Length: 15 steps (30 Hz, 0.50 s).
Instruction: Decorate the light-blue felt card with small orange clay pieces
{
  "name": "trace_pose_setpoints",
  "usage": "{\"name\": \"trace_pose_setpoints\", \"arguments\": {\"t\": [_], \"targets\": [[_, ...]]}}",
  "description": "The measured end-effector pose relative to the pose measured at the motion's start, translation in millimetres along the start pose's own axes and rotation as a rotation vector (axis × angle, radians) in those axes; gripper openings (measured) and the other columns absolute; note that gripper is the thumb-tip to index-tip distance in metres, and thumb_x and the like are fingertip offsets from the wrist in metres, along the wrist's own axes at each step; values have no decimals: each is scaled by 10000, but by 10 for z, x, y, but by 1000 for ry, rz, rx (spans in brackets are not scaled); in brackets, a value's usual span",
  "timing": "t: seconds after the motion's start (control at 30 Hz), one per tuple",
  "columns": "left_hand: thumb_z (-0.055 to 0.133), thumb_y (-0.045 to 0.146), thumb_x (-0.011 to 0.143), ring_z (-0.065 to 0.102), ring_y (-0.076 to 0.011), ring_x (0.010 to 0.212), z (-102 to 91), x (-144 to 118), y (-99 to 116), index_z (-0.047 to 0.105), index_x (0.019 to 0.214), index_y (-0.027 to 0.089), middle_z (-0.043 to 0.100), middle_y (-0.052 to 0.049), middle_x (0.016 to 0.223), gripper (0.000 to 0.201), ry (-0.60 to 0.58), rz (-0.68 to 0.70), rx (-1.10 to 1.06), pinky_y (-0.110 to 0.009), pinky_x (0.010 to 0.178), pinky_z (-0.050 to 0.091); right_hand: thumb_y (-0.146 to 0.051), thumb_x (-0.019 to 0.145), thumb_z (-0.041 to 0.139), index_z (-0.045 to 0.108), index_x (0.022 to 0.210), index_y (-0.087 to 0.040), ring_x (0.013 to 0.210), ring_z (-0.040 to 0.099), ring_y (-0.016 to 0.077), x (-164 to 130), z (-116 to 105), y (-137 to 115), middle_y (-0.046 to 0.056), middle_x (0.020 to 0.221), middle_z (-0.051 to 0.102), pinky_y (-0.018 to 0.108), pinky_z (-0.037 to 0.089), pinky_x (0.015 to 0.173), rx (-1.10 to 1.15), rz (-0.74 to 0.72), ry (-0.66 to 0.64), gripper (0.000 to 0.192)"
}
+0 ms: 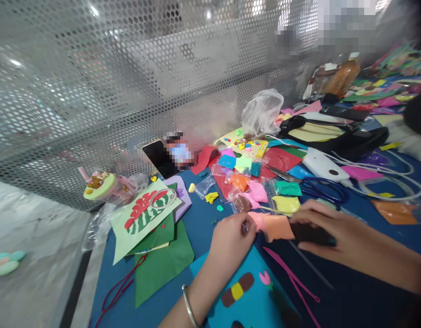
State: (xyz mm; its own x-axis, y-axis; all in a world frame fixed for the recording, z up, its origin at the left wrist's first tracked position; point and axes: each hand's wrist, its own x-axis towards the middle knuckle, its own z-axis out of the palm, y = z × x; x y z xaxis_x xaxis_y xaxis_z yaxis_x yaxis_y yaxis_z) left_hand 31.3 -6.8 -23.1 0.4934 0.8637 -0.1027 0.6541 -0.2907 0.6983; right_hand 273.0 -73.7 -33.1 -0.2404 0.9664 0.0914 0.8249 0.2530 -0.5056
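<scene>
My right hand [319, 225] has its fingers and thumb around a black clay packet [307, 233], slightly blurred. Right beside that packet lies an orange clay packet [279, 228], with a salmon-pink one [257, 220] at its left. My left hand [232, 230], a bangle on its wrist, is curled closed at the pink packet's edge; what its fingertips pinch, if anything, is hidden. Below both hands is a blue sheet [210, 273] bearing a brown-and-yellow clay strip [237, 291] and a small pink tulip shape [265, 278].
Several coloured clay packets [287, 204] and scissors [324, 189] lie beyond my hands. At left are a watermelon card [123, 241], green paper [162, 278] and a bear-lidded cup [101, 187]. A phone [160, 159] leans on the perforated metal screen [128, 91]. Cables surround a white power bank [322, 167].
</scene>
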Motion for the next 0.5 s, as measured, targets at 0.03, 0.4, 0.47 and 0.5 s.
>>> {"name": "trace_pose_setpoints", "arguments": {"t": [0.03,0.4,0.47,0.5], "targets": [[520,216,811,600,-167,719,6,-8,8,664,817,205,689,-11,804,145,-1,3,10,-260,630,375,-342,798,665,578,1145,-248,942,649,242,112,86,-75,77,1121,598,314,551,728,-25,-35,18,369],[551,168,776,526,-111,596,113,-40,-13,694,788,201,650,22,685,147,-58,16,-170,-224,561,349,-184,768,610,552,1135,-159,871,659,301,362,362,-179,134,1011,642,401,566,675,-354,-388,168,373],[560,157,780,480,-96,572,89,-44,-12,689,760,196,596,40,626,135,-62,11,-223,-217,538,325,-162,812,553,527,1172,-149,915,650,299,350,357,-188,142,1013,644,408,564,729,-376,-454,209,361],[577,158,774,456,-91,561,80,-44,-12,679,733,191,565,47,597,115,-67,7,-249,-214,525,315,-139,830,526,526,1175,-151,939,646,294,350,354,-196,137,1012,646,407,561,760,-374,-489,215,346]]}}
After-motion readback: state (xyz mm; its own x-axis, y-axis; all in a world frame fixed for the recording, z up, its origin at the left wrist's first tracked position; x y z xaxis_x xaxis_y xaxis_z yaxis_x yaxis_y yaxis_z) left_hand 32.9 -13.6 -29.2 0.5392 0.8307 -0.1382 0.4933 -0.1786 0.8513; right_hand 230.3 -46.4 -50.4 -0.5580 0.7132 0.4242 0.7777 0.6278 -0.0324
